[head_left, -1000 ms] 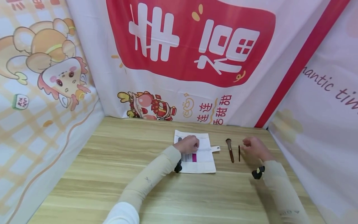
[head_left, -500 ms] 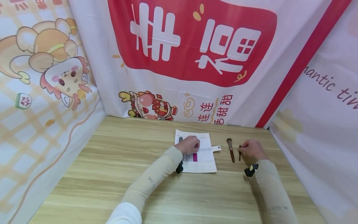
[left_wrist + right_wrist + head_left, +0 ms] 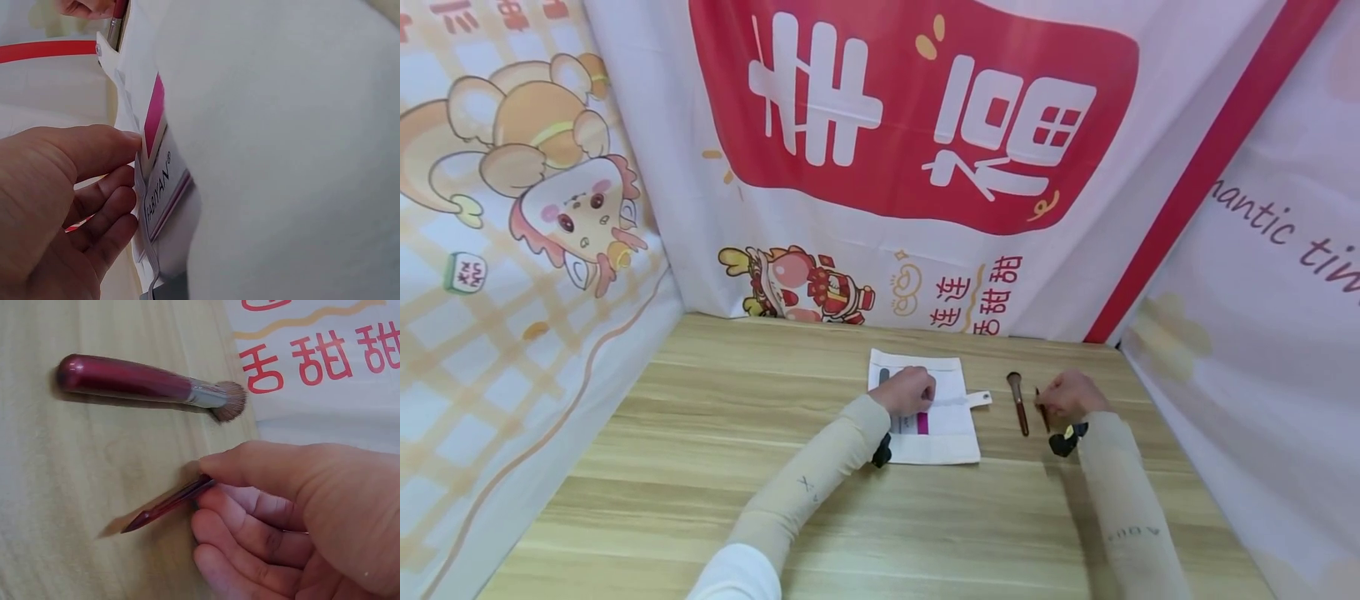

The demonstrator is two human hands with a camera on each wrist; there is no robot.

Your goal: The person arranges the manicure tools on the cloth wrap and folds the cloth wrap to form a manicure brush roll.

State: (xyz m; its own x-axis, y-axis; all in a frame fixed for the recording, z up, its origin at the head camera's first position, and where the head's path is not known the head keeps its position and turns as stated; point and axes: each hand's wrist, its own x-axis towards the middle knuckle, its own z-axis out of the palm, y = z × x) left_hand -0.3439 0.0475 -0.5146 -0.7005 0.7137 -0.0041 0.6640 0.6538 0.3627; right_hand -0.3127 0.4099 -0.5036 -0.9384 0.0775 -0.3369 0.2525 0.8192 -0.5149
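An unfolded white fabric pouch (image 3: 951, 446) lies on the table. My left hand (image 3: 910, 390) is over it, pinching a fabric edge between thumb and fingers in the left wrist view. Beside that edge, a printed label (image 3: 161, 190) with dark lettering and a magenta patch shows. My right hand (image 3: 1071, 393) pinches one end of a slim dark red makeup brush (image 3: 169, 505) between thumb and fingers; the brush's pointed end is free and its held end is hidden. To its left, a thicker makeup brush (image 3: 128, 378) with a red handle and fluffy bristles lies on the wood.
The wood-grain table (image 3: 715, 417) meets printed cloth walls at the back, left and right. A snap strap (image 3: 980, 399) sticks out from the pouch towards the brushes. Part of a grey item (image 3: 883, 375) shows at the pouch's left side.
My right hand has moved left onto the slim brush and taken hold of it; the brush now sits at a changed slant. The left hand stays on the pouch.
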